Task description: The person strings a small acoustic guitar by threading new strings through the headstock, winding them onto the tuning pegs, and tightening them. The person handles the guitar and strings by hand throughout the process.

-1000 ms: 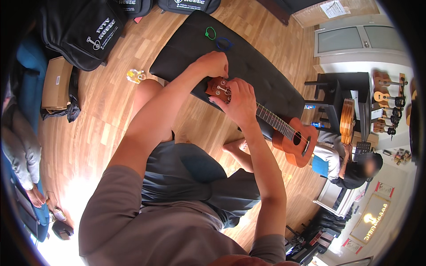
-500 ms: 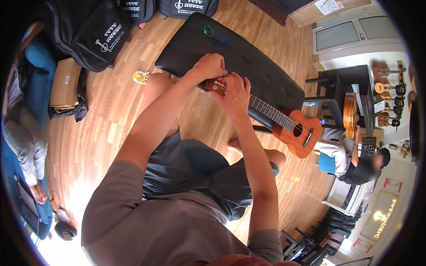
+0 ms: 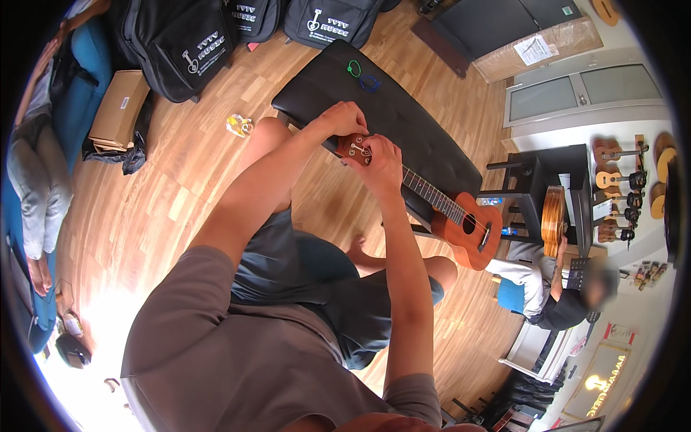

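Observation:
A reddish-brown ukulele (image 3: 448, 229) lies slanting along the near edge of a black padded bench (image 3: 425, 122), its headstock (image 3: 353, 147) towards my knees and its body to the right. My left hand (image 3: 342, 118) is closed at the far edge of the headstock, fingers curled; what the fingertips pinch is hidden. With my right hand (image 3: 383, 164) I grip the headstock's lower end, where it meets the neck, fingers over the top. Metal tuner fittings show between the two hands. Strings run down the neck to the bridge.
A green loop (image 3: 353, 69) and a blue loop (image 3: 370, 83) lie on the bench. A small yellow packet (image 3: 239, 125) is on the wooden floor. Black instrument bags (image 3: 180, 50) and a cardboard box (image 3: 119, 108) stand left. A person (image 3: 558, 306) sits right, holding another instrument (image 3: 553, 219).
The whole view has shifted a little. My right hand has drawn slightly back along the headstock, so more of its face shows. My left hand stays at the headstock's edge.

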Demonstrator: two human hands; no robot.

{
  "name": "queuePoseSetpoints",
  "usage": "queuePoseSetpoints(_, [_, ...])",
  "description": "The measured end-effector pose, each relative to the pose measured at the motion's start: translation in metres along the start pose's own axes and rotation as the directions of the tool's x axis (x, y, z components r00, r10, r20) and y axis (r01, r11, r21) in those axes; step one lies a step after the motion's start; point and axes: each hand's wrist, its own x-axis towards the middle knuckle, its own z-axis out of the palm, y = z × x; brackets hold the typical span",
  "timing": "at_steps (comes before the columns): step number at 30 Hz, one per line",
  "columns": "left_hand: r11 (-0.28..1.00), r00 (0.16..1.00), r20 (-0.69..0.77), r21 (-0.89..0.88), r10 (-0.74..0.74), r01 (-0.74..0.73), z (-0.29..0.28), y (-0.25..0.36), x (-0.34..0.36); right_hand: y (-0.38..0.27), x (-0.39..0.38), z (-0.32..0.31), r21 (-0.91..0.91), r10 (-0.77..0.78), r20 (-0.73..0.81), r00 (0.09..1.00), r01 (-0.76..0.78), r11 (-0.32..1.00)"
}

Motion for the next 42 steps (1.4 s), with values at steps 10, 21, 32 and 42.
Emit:
queuePoseSetpoints(10, [0.999,0.999,0.002,0.027,0.048,-0.048,0.004,0.000,-0.002,0.016,-0.016,-0.002,-0.157,-0.066,0.030,0.997,0.070,0.985])
queuePoseSetpoints(21, [0.669,0.965,0.262,-0.714,-0.015,0.205,-0.005,0.015,0.004,0.038,0.000,-0.040,0.031,-0.125,-0.123,0.985,0.129,0.991])
queuePoseSetpoints(32, [0.634,0.876,0.471,-0.709,0.103,0.307,-0.007,0.015,0.048,0.048,0.018,-0.035,0.067,-0.071,-0.167,0.983,0.084,0.994])
queuePoseSetpoints(42, [0.824,0.851,0.504,-0.538,0.145,0.178,-0.024,0.007,0.079,0.059,0.033,-0.020,0.063,-0.015,-0.126,0.992,0.023,0.998])
